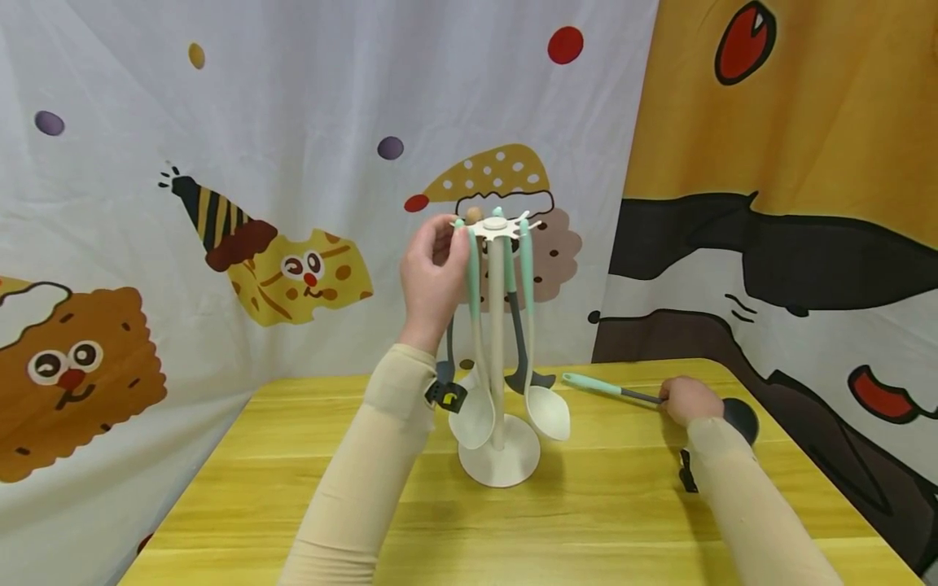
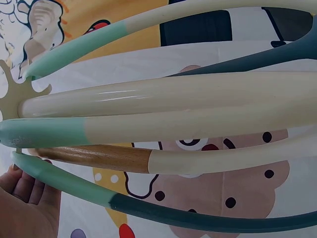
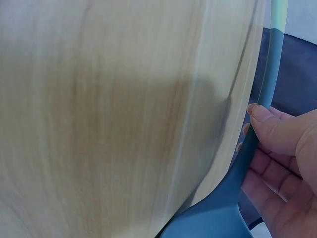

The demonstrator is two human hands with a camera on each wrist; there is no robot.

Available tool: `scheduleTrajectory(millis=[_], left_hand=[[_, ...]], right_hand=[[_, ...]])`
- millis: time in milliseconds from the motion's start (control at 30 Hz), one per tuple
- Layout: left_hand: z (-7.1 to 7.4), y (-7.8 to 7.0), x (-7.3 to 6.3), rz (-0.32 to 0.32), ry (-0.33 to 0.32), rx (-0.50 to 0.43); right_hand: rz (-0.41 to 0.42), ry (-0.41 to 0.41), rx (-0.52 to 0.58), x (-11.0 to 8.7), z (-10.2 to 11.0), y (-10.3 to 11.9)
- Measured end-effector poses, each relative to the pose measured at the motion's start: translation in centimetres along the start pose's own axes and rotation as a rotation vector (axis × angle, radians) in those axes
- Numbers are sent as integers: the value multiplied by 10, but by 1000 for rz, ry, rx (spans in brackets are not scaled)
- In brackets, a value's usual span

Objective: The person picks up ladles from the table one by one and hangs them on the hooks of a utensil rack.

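A cream utensil rack stands upright on its round base. From its top hang two cream spoon-like utensils with mint handles, a dark turner, and a wooden-handled utensil. My left hand is at the rack's left rim, thumb and fingers pinching the top end of a mint-handled dark utensil; its contact with the hook is partly hidden. On the right, my right hand grips the dark shaft of a mint-handled ladle between thumb and fingers, just above its head.
The wooden table carries the rack near its middle. Behind it hangs a white cloth printed with cartoon food, with an orange, black and white printed cloth at the right. Cream sleeves with black wrist cameras cover both arms.
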State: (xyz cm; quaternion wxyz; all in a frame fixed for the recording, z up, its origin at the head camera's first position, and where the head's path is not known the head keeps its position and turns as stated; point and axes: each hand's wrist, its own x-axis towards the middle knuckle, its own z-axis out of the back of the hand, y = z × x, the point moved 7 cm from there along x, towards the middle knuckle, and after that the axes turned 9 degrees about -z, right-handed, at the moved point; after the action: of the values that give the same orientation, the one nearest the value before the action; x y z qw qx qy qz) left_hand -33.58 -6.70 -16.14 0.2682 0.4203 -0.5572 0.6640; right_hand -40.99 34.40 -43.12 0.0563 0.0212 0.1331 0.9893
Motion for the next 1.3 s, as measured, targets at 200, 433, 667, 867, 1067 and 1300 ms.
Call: scheduleTrajectory(millis=[200, 433, 667, 867, 1067, 1300], left_hand=[[0, 0, 0, 13, 3, -4], [0, 1, 0, 11, -4, -14], [-2, 0, 1, 36, -2, -12], [-1, -1, 1, 27, 4, -18], [-1, -1, 1, 0, 10, -17], [1, -3, 1, -29, 6, 13]], right_hand=[[-6, -22, 47, -2, 4, 2], [4, -56, 101, -6, 8, 10], [16, -82, 144, -4, 9, 21], [32, -105, 201, -5, 13, 31], [69, -151, 242, -8, 18, 40], [90, -180, 304, -7, 18, 44]])
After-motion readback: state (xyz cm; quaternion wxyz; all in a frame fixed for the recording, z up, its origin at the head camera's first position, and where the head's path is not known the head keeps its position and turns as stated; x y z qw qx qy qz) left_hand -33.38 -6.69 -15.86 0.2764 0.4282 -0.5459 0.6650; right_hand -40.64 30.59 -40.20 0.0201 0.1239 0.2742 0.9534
